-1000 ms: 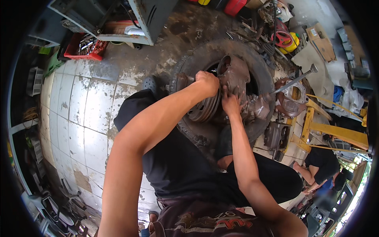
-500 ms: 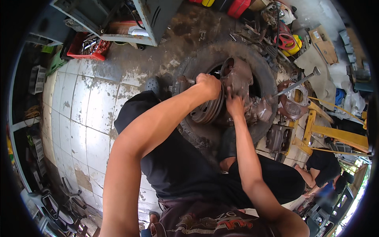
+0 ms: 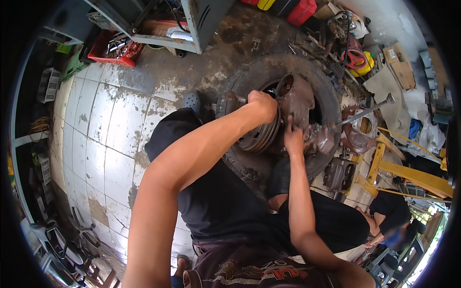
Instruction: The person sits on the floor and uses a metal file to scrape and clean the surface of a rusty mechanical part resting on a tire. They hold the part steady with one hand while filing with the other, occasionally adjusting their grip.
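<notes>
A brown, greasy metal housing (image 3: 297, 98) with a round opening lies across a large tyre (image 3: 249, 67) on the floor. On its near left side sits a grooved pulley wheel (image 3: 261, 137). My left hand (image 3: 262, 104) is closed in a fist above the pulley, around a short rusty rod (image 3: 234, 98) whose end sticks out to the left; its kind cannot be made out. My right hand (image 3: 294, 139) lies on the housing's near side, fingers stretched and partly spread, with nothing visible in it. A long steel bar (image 3: 365, 110) slants up to the right from the housing.
Another brown metal casting (image 3: 357, 129) lies right of the tyre, beside a yellow metal frame (image 3: 408, 175). A red crate of tools (image 3: 117, 60) and a grey metal cabinet (image 3: 197, 24) stand far left. Another person (image 3: 391, 211) crouches at lower right.
The whole view has shifted slightly, so things appear farther right. My right hand has slid a little nearer me on the housing. My left hand keeps its grip at the rod.
</notes>
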A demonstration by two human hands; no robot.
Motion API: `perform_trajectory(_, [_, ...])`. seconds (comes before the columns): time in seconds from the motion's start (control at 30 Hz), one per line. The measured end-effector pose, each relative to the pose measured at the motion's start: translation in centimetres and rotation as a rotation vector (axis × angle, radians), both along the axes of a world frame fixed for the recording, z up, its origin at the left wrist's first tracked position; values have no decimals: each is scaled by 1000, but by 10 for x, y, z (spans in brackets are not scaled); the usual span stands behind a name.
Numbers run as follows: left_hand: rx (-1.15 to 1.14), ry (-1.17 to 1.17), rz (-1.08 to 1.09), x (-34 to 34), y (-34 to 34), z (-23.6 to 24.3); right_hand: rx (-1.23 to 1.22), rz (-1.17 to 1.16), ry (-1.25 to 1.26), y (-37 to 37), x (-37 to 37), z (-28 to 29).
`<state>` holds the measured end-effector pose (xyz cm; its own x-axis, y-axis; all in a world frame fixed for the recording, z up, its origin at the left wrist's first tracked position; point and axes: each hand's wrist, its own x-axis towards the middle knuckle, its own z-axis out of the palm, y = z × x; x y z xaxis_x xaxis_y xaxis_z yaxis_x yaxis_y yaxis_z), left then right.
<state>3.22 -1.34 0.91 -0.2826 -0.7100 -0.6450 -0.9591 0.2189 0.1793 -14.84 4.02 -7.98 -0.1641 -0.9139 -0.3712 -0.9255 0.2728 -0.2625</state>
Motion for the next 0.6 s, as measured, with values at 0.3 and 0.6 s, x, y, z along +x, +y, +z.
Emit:
perform_trajectory(0.3, [-111,40,28,3,5,-7,61,-40,-23,-2,-6,-7])
perform_trajectory(0.6, [-55,0,-46,-3,5,3,57,-65,37,-11,-24,-19])
